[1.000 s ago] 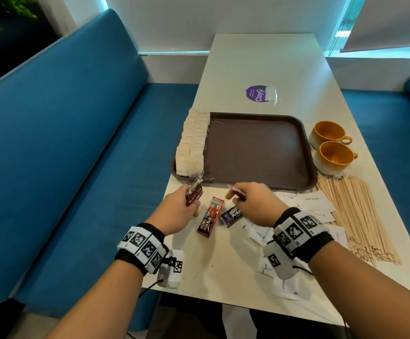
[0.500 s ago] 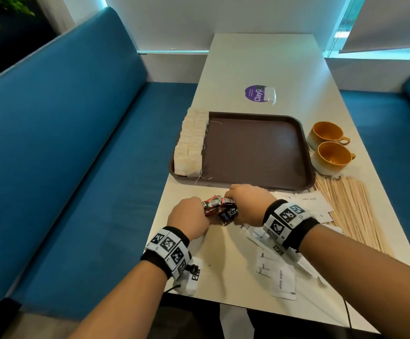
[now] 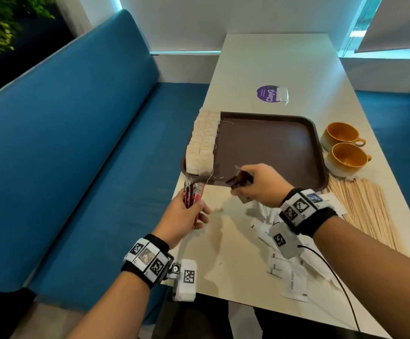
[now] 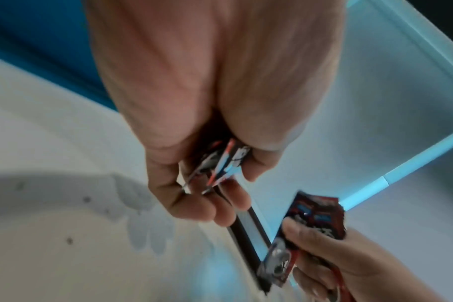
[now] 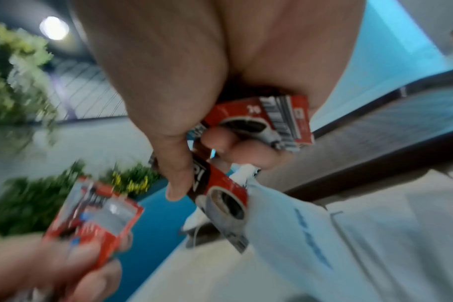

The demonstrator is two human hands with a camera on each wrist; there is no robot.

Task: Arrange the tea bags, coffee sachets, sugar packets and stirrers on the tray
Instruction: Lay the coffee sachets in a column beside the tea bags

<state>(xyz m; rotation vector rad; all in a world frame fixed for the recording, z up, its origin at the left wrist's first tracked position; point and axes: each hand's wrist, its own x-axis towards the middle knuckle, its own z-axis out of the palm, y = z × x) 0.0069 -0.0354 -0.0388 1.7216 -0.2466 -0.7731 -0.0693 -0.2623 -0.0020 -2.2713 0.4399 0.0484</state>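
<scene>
Bench (image 3: 64, 148), blue, fills the 9 o'clock side of the head view, running along the left edge of a long pale table (image 3: 272, 64) that stretches toward 12 o'clock. Brown tray (image 3: 272, 148) lies on the table at centre, its bare floor showing, with a row of tea bags (image 3: 202, 143) lined along its 9 o'clock rim, strings trailing onto the floor of the tray. At 3 o'clock of the tray stand two orange cups (image 3: 341, 148), one behind the other, just off the rim. Stirrers (image 3: 363, 211), thin wooden sticks, lie spread in a flat sheet on the table at 4 o'clock of the tray, below the cups. White sugar packets (image 3: 289, 277) lie scattered on the table at 5 o'clock of the tray, partly under the right wrist. A purple sticker (image 3: 268, 94) sits on the table at 12 o'clock of the tray. Right hand (image 3: 260, 184) hovers over the tray's near rim, its fingers curled round several red coffee sachets (image 5: 259, 120); a white packet seems caught against them too, though blur hides how. Left hand (image 3: 184, 216) is at 7 o'clock of the tray, above the table edge, gripping a bunch of red sachets (image 3: 193, 195) upright, their tops just short of the tray's corner.
</scene>
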